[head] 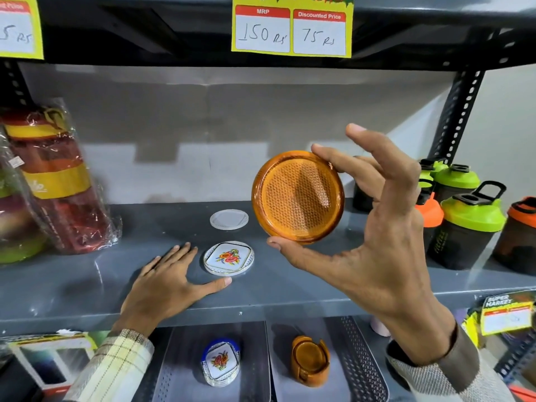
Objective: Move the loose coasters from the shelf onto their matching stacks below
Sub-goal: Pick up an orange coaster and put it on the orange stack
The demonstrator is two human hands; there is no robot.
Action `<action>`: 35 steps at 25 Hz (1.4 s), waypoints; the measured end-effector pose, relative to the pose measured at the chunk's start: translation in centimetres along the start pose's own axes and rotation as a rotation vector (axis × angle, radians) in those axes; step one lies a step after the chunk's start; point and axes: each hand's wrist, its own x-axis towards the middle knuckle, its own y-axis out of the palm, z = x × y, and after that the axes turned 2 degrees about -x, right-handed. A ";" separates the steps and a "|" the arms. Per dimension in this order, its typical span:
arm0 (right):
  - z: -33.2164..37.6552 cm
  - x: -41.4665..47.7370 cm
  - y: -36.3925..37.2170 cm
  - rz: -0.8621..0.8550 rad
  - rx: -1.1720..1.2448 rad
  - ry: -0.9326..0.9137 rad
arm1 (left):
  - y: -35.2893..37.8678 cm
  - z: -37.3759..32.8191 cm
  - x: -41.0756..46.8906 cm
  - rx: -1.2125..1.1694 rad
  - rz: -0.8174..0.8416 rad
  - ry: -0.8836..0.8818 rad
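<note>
Amber coaster (298, 197) pinched in right grip (374, 227), above shelf (290, 288)

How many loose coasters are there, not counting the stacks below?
3: an orange coaster held in the right hand, a plain white coaster farther back on the shelf, a floral coaster beside the left hand.

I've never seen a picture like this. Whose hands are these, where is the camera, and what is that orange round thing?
The camera sits on a person's head and looks down at their own two hands. The right hand pinches an orange coaster in the air. The left hand rests flat on the grey shelf, beside a flowered coaster. A plain white coaster lies behind it. Below stand two stacks: a flowered stack and an orange stack, where the orange coaster belongs.
</note>
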 end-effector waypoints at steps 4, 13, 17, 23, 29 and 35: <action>0.2 -1.0 0.2 0.107 -0.013 0.106 | -0.2 -0.2 -0.3 -0.007 -0.020 0.019; 0.4 -8.4 1.1 0.357 0.170 0.372 | -0.6 -0.5 0.0 0.026 0.063 0.000; 0.2 -13.6 1.4 0.485 0.302 0.532 | -0.4 -0.5 -0.1 0.029 0.054 -0.001; -4.5 -21.4 5.2 0.629 0.257 0.812 | -0.3 -0.3 0.0 0.018 0.042 -0.001; -13.5 -28.0 11.0 0.668 0.061 1.042 | -0.3 -0.2 0.1 0.031 0.030 0.016; -16.7 -29.1 14.2 0.854 -0.046 1.149 | -0.3 -0.1 0.2 0.030 0.023 0.021</action>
